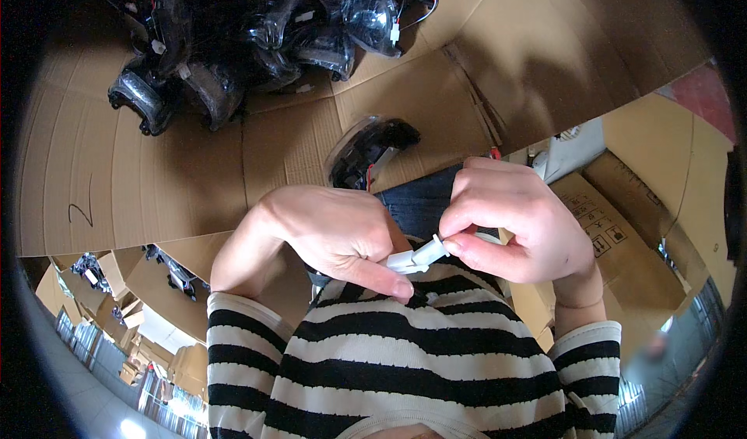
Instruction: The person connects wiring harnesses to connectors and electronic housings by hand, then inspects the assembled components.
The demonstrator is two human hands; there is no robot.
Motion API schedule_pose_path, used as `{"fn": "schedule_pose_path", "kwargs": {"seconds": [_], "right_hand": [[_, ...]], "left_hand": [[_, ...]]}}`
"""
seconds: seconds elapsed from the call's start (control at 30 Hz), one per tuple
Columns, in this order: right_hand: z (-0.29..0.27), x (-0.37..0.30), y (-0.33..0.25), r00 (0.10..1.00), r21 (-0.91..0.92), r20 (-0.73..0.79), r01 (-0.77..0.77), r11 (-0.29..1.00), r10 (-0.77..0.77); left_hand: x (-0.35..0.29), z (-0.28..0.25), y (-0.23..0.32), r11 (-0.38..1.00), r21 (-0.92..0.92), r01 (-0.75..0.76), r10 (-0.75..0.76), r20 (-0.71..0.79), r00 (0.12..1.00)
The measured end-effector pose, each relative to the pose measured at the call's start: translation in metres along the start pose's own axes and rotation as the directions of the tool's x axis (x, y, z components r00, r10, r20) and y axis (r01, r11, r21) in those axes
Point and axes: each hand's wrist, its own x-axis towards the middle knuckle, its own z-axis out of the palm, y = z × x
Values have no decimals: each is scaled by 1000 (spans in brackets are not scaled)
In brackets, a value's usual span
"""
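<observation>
In front of my striped shirt, my left hand (338, 229) is closed round a small white piece (408, 262), thumb laid along its lower side. My right hand (517, 225) pinches the narrower upper end of that piece between thumb and forefinger. Its exact kind does not show. Just beyond my left hand, a black lamp unit (373, 150) with a clear cover and thin red wire lies on the cardboard (288, 143). A dark bit shows under my left thumb, too small to make out.
A heap of similar clear-covered lamp units (272, 42) with loose wires and white plugs lies on the cardboard at the far left. An opened cardboard box (615, 229) stands to my right. More boxes (148, 283) are behind at lower left.
</observation>
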Motion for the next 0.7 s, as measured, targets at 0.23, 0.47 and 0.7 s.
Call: {"fn": "schedule_pose_path", "kwargs": {"seconds": [0.23,0.47,0.7], "right_hand": [[9,-2,-10,994,-237,-45,86,968,-99],[-9,-15,-5,985,-223,-167,5,975,-43],[-16,-38,-9,903,6,-423,-77,997,72]], "left_hand": [[6,0,1,994,-104,-25,21,-33,999],[-2,9,12,999,-24,34,-40,-366,930],[-22,13,9,993,-115,19,-99,-747,658]]}}
